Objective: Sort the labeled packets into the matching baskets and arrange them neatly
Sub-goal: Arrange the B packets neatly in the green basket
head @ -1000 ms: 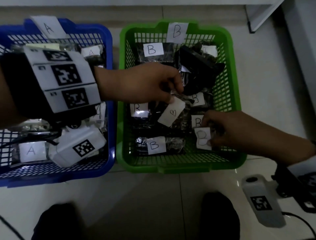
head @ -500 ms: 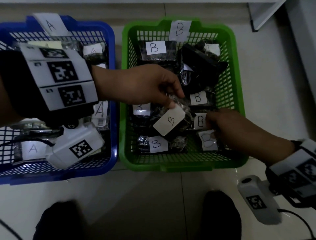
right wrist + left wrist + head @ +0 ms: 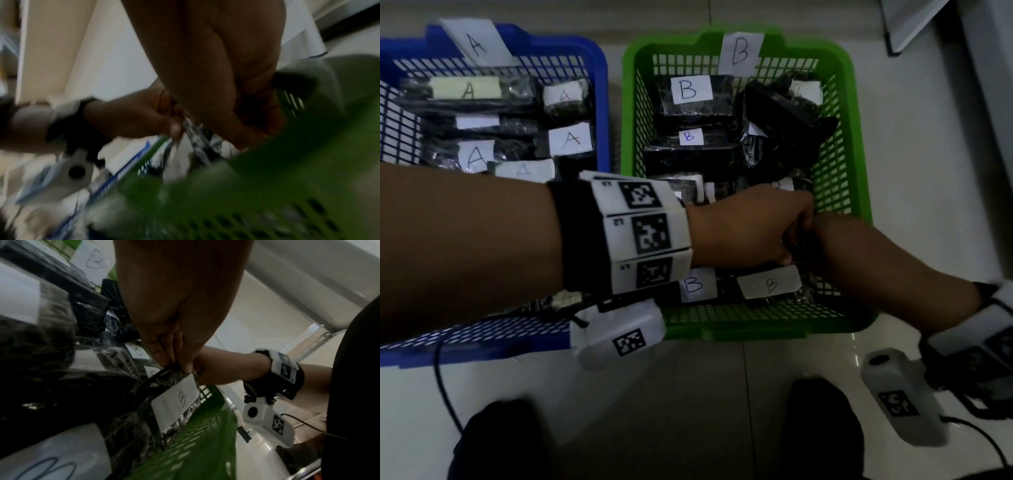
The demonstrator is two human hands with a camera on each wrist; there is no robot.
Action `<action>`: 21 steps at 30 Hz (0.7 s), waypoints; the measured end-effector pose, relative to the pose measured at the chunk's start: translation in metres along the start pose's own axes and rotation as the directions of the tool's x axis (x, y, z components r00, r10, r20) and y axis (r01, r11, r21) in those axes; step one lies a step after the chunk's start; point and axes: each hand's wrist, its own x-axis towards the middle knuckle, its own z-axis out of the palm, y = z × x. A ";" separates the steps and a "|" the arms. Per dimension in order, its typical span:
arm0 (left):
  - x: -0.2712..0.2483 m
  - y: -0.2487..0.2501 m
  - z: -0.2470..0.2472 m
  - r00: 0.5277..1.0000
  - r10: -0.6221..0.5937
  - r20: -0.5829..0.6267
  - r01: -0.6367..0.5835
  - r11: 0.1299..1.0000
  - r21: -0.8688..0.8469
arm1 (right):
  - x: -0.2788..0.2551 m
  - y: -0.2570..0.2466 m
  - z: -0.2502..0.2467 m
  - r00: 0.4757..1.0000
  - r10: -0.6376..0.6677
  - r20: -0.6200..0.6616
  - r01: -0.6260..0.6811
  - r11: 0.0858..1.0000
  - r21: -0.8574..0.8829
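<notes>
Head view is showing the left hand (image 3: 750,233), now lower at the green basket's (image 3: 856,144) five o'clock corner, pinching a B packet (image 3: 176,400) against the wall, the right hand (image 3: 859,253) gripping alongside, tidying nearing completion.

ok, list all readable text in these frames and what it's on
"A": tag on the blue basket rim, and four packet labels inside; a fifth is blank or unreadable.
"B": tag on the green basket rim, and four packet labels inside.
"B": label on the packet pinched by the left hand.
Back-right and mid-right labels: too blurred.
Wrist markers: patterns, no text.
</notes>
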 end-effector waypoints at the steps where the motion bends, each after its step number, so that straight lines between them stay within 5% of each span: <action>1: 0.003 0.001 0.001 0.999 0.003 -0.035 -0.004 1.000 -0.013 | -0.001 0.002 -0.008 0.999 0.046 -0.015 -0.044 0.990 0.136; 4: 0.008 0.000 0.002 0.995 -0.015 -0.096 0.007 0.996 -0.085 | -0.012 0.006 -0.032 0.990 0.031 0.135 -0.112 0.749 0.653; 5: 0.009 -0.001 0.002 0.995 -0.032 -0.096 0.020 0.992 -0.121 | -0.013 0.007 -0.034 0.986 -0.003 0.168 -0.117 0.704 0.700; 10: 0.000 -0.006 -0.007 0.990 0.006 -0.140 -0.015 0.998 -0.063 | -0.001 0.015 -0.015 0.999 -0.031 0.039 0.023 0.982 0.185; 15: -0.019 -0.036 -0.060 0.970 0.109 -0.218 -0.024 0.933 0.360 | 0.004 0.012 0.008 0.995 -0.101 -0.001 0.100 0.985 -0.139; 19: -0.037 -0.061 -0.101 0.957 -0.015 -0.288 0.137 0.902 0.410 | 0.007 0.011 0.011 0.993 -0.115 -0.036 0.108 0.981 -0.159; 21: -0.046 -0.071 -0.112 0.972 -0.102 -0.214 0.183 0.896 0.405 | 0.010 0.012 0.006 0.998 -0.066 -0.004 0.065 0.990 -0.125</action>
